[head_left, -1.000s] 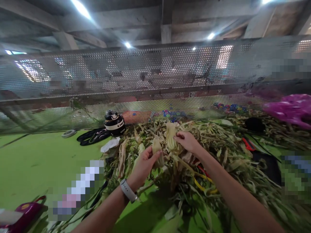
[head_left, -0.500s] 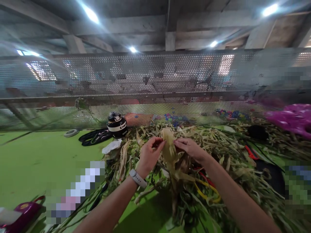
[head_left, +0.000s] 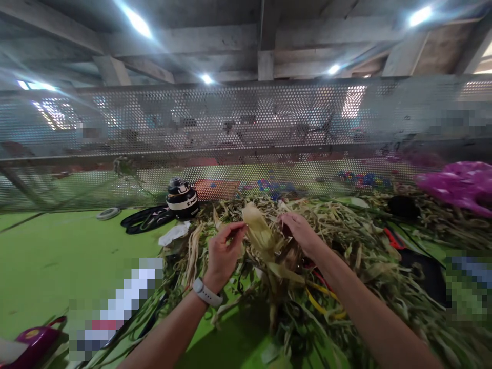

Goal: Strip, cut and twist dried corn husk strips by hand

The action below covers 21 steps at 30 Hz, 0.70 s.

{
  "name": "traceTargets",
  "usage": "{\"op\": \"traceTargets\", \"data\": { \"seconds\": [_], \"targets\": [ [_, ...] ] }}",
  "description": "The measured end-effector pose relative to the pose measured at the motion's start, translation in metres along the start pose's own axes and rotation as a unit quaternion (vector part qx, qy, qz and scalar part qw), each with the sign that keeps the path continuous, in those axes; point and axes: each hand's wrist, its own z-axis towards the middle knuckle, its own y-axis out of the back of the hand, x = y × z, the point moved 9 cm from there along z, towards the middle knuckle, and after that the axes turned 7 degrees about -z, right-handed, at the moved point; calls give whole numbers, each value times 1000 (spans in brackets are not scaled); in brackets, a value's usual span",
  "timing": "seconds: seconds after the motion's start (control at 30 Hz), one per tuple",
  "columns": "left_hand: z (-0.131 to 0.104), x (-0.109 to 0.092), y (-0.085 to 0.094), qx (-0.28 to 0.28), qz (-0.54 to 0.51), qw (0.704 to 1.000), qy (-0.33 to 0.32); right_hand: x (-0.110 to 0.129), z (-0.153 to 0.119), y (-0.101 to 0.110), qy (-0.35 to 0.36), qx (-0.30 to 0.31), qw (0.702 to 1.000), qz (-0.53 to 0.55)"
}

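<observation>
In front of me a pale yellow corn husk [head_left: 258, 228] stands up from a pile of dry leaves and stalks. My left hand [head_left: 225, 251], with a light watch on the wrist, is closed in a pinch at the left edge of this husk. To the right of it, apart from the husk's upper part, my right hand [head_left: 302, 233] has its fingers curled together. What its fingertips hold, if anything, blends into the dry leaves [head_left: 330, 220] behind. Below the husk a brownish stalk [head_left: 272, 312] runs down toward the green floor.
A black-and-white round container [head_left: 182, 200] stands left of the pile, near a black flat bag [head_left: 144, 219] and a crumpled white tissue [head_left: 174, 233]. Yellow handles [head_left: 319, 302] poke out of the leaves. Behind runs a perforated metal barrier [head_left: 230, 113]; a shiny magenta object [head_left: 457, 187] lies right.
The husk's top now leans to the left, following my left hand. My right hand has come away from the husk's right side, so the gap between my hands is wider.
</observation>
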Motion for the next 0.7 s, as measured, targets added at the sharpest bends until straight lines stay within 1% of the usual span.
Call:
{"op": "traceTargets", "data": {
  "seconds": [0.07, 0.13, 0.2, 0.27, 0.33, 0.4, 0.43, 0.5, 0.53, 0.6, 0.63, 0.67, 0.7],
  "targets": [
    [-2, 12, 0, 2, -100, 993, 67, -2, 1, 5, -8, -22, 1000, 7],
    [-6, 23, -7, 18, -218, 965, 142, -2, 1, 6, -11, -27, 1000, 12],
    [-11, 28, -19, 49, -291, 937, 188, 0, -1, 4, -11, -21, 1000, 11],
    [-17, 27, -31, 106, -283, 931, 205, 1, -3, 0, -11, -11, 1000, 7],
    [-25, 23, -43, 173, -229, 936, 202, -1, -3, -3, -17, -4, 1000, 1],
    [-31, 15, -50, 224, -160, 947, 165, -7, -2, -3, -26, -11, 1000, -4],
    [-34, 8, -51, 242, -121, 954, 129, -10, 0, -2, -30, -18, 999, -7],
    [-38, -10, -54, 277, -32, 960, 24, -15, 2, 0, -36, -31, 999, -13],
    [-42, -19, -57, 302, 15, 953, -34, -16, 3, 1, -36, -33, 999, -17],
    [-50, -34, -61, 342, 87, 927, -130, -14, 3, 0, -28, -20, 999, -28],
    [-51, -38, -61, 349, 106, 918, -159, -11, 1, -3, -20, -2, 999, -34],
    [-52, -41, -60, 351, 115, 913, -171, -7, -1, -6, -10, 21, 999, -39],
    [-51, -41, -58, 352, 115, 914, -168, -3, -4, -11, -1, 50, 998, -44]
  ]
}}
